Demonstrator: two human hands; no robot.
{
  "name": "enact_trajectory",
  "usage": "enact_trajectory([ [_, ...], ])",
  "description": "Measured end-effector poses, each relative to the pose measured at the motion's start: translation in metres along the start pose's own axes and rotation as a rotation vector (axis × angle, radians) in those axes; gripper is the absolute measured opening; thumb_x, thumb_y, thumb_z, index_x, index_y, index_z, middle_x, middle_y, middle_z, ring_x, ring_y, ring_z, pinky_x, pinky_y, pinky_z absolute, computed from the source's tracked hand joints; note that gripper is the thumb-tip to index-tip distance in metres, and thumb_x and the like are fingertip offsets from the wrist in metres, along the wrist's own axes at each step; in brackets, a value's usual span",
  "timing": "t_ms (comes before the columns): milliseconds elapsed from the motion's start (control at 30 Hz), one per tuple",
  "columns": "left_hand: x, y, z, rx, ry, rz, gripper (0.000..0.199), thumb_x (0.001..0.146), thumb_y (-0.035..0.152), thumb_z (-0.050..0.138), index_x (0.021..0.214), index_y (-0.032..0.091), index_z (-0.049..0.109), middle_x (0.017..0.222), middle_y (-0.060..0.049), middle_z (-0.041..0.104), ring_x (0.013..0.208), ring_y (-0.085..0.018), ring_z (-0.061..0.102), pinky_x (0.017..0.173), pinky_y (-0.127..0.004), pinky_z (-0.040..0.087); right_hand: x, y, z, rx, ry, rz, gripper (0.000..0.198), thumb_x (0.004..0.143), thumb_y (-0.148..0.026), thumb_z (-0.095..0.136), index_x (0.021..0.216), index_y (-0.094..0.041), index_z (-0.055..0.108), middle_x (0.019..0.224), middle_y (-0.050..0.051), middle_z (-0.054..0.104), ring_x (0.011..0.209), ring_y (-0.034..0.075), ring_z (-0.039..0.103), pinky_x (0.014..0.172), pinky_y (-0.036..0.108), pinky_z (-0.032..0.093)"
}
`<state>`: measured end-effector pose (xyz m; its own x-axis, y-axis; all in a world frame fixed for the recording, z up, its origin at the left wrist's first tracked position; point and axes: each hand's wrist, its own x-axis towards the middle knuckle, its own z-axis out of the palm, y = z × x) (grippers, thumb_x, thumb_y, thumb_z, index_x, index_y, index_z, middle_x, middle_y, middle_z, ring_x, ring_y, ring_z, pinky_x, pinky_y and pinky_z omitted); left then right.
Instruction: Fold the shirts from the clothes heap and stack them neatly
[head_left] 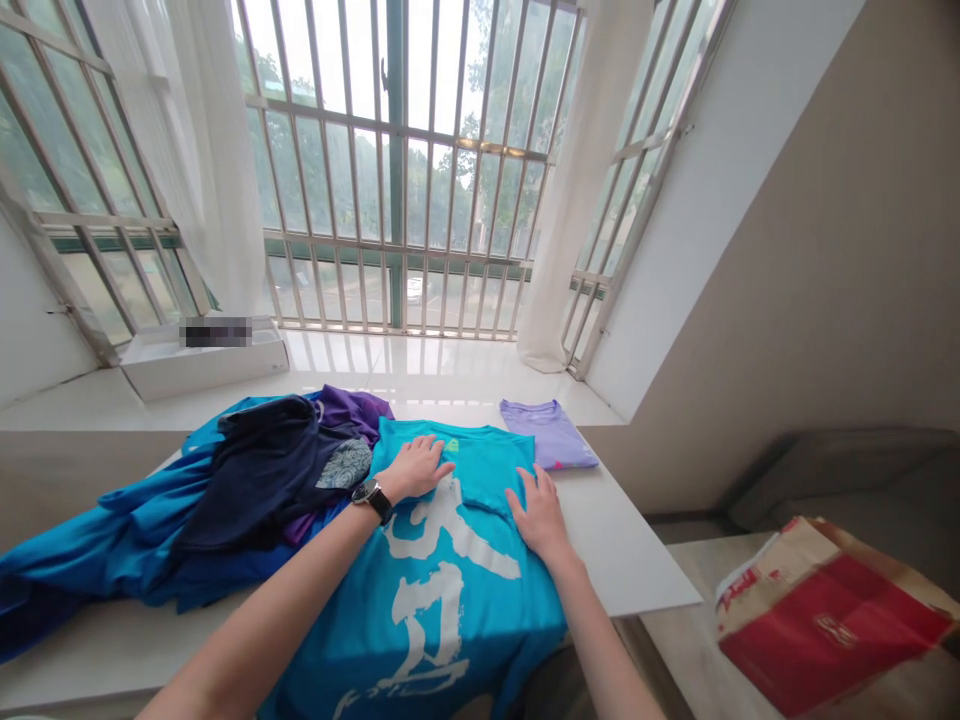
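A turquoise T-shirt (427,600) with large white brush-stroke characters lies spread on the white table in front of me, its lower part hanging over the near edge. Its upper end is folded over, with a small yellow-green logo showing. My left hand (416,467), with a black-strapped watch at the wrist, rests flat on the upper left of the shirt. On the right edge of the same shirt lies my right hand (538,510), fingers spread. Just beyond it is a folded lavender T-shirt (551,435). Left of the turquoise shirt sits a heap of blue, navy and purple clothes (255,480).
The white table (630,550) adjoins a glossy white window sill (352,358). An open white box (206,365) stands on the sill at left. Low on the right is a red and brown paper bag (832,620). White curtains (577,180) hang beside the barred window.
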<state>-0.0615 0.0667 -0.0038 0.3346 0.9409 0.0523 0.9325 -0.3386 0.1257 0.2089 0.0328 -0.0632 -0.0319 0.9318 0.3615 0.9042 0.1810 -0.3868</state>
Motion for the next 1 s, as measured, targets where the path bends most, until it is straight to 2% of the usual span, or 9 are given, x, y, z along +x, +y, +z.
enact_trajectory([
  [100, 0.002, 0.020, 0.007, -0.074, 0.051, 0.007, 0.069, 0.099, 0.062, 0.029, 0.151, 0.017, 0.038, 0.158, -0.019, 0.034, 0.146, -0.041, 0.025, 0.114, -0.060, 0.025, 0.003, 0.007, 0.001, 0.025, 0.071, 0.062, 0.046, 0.092, -0.041, 0.047, 0.124, -0.013, 0.065, 0.136, 0.020, 0.056, 0.130, 0.033, 0.049, 0.109, 0.047, 0.039],
  [200, 0.001, 0.038, 0.018, -0.150, 0.022, 0.009, 0.076, 0.094, 0.073, 0.026, 0.154, 0.027, 0.032, 0.162, -0.015, 0.026, 0.148, -0.045, 0.016, 0.114, -0.066, 0.018, 0.004, 0.012, 0.002, 0.084, 0.093, 0.058, 0.042, 0.091, -0.041, 0.046, 0.115, -0.014, 0.068, 0.122, 0.018, 0.064, 0.119, 0.031, 0.056, 0.106, 0.046, 0.041],
  [267, -0.001, 0.043, 0.024, -0.161, 0.024, 0.019, 0.076, 0.092, 0.076, 0.025, 0.154, 0.032, 0.032, 0.163, -0.012, 0.024, 0.149, -0.046, 0.012, 0.115, -0.069, 0.012, 0.003, 0.014, 0.001, 0.125, 0.101, 0.054, 0.041, 0.091, -0.042, 0.045, 0.110, -0.015, 0.068, 0.114, 0.016, 0.068, 0.113, 0.030, 0.058, 0.104, 0.046, 0.042],
  [367, -0.003, 0.041, 0.031, -0.151, 0.048, 0.037, 0.076, 0.092, 0.076, 0.025, 0.154, 0.033, 0.034, 0.163, -0.010, 0.025, 0.150, -0.044, 0.008, 0.116, -0.067, 0.007, 0.003, 0.015, -0.001, 0.179, 0.104, 0.051, 0.041, 0.090, -0.044, 0.044, 0.109, -0.016, 0.069, 0.111, 0.014, 0.070, 0.109, 0.029, 0.060, 0.101, 0.045, 0.043],
  [733, -0.003, 0.036, 0.033, -0.182, 0.055, 0.058, 0.080, 0.091, 0.076, 0.027, 0.155, 0.029, 0.033, 0.164, -0.012, 0.023, 0.150, -0.046, 0.007, 0.117, -0.067, 0.007, 0.018, 0.011, -0.003, 0.263, 0.018, 0.056, 0.043, 0.085, -0.049, 0.049, 0.108, -0.020, 0.069, 0.116, 0.012, 0.071, 0.111, 0.030, 0.063, 0.101, 0.047, 0.046],
  [867, -0.004, 0.036, 0.033, -0.198, 0.051, 0.058, 0.078, 0.091, 0.074, 0.030, 0.154, 0.029, 0.034, 0.164, -0.012, 0.022, 0.150, -0.046, 0.006, 0.117, -0.066, 0.006, 0.044, 0.010, -0.002, 0.238, -0.060, 0.067, 0.041, 0.082, -0.046, 0.054, 0.109, -0.021, 0.070, 0.117, 0.012, 0.072, 0.110, 0.029, 0.066, 0.099, 0.043, 0.049],
  [1000, -0.004, 0.035, 0.033, -0.206, 0.053, 0.062, 0.079, 0.091, 0.075, 0.028, 0.155, 0.029, 0.033, 0.164, -0.012, 0.021, 0.150, -0.046, 0.005, 0.117, -0.067, 0.006, 0.075, 0.009, 0.003, 0.157, -0.116, 0.081, 0.034, 0.079, -0.042, 0.058, 0.099, -0.019, 0.073, 0.106, 0.013, 0.075, 0.103, 0.030, 0.070, 0.093, 0.043, 0.052],
])
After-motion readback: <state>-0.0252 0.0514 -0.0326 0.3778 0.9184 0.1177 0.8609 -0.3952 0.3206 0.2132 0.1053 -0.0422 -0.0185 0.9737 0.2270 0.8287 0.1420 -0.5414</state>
